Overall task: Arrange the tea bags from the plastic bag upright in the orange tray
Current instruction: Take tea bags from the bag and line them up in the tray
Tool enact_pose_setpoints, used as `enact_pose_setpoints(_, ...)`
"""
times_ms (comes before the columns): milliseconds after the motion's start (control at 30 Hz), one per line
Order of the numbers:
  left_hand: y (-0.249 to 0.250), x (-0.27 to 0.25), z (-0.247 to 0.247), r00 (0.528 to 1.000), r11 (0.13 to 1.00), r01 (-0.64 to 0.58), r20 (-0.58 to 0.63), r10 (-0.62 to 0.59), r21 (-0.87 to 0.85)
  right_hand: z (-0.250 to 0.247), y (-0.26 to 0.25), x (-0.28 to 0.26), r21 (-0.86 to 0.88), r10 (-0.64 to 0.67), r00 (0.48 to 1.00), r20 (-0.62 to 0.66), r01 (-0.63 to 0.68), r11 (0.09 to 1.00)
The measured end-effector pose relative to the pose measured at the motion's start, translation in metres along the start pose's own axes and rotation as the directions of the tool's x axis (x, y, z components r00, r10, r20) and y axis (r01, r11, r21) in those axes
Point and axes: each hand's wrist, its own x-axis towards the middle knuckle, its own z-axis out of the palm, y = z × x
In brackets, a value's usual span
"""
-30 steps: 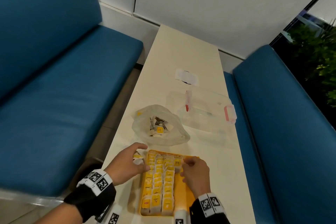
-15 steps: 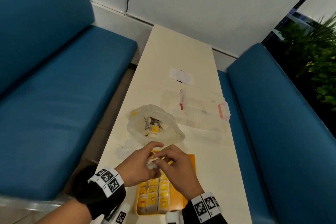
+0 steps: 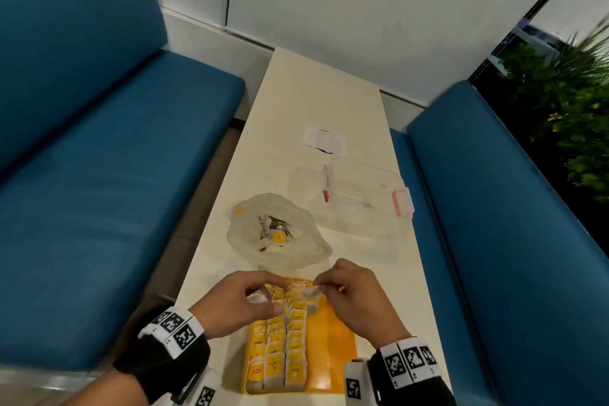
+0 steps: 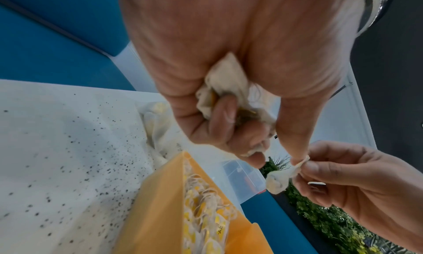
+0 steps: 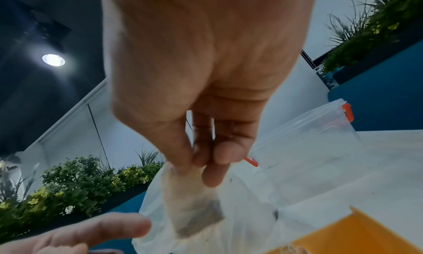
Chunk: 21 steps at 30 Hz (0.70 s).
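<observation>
The orange tray lies at the near end of the table, with rows of upright yellow-tagged tea bags filling its left side. My left hand hovers over the tray's far left corner and grips a crumpled bunch of tea bags; its forefinger reaches toward the right hand. My right hand pinches a single tea bag by its top, and the bag hangs over the tray's far end. Beyond the tray, the open plastic bag holds several more tea bags.
A clear plastic container with pink latches stands at the right behind the plastic bag, a white label beyond it. Dark tea specks dot the table. Blue benches flank the narrow table on both sides.
The hands rose from the tray and met above it. They have since drawn apart, with the right hand holding one tea bag and the left keeping the bunch.
</observation>
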Motion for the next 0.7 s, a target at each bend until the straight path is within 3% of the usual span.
enact_pose_setpoints(300,0.018,0.014,0.009,0.997,0.995,-0.066,-0.021,0.068,0.077,0.002,-0.008,-0.005,0.059,-0.056,0.994,0.098,0.05,0.997)
enact_pose_setpoints(433,0.02,0.021,0.013,0.998,0.996,-0.065,0.025,0.064,0.058,-0.002,-0.017,-0.006,0.115,-0.061,0.993,0.102,0.049,0.992)
enact_pose_setpoints(567,0.019,0.023,0.016,0.999,0.998,-0.05,-0.003,0.05,0.036,0.001,-0.021,-0.008,0.247,0.045,0.999,0.026,-0.05,0.968)
enact_pose_setpoints(700,0.019,0.021,0.02,0.996,0.998,-0.063,-0.069,0.063,0.014,0.011,-0.014,-0.012,0.465,0.26,0.966,0.001,-0.231,0.855)
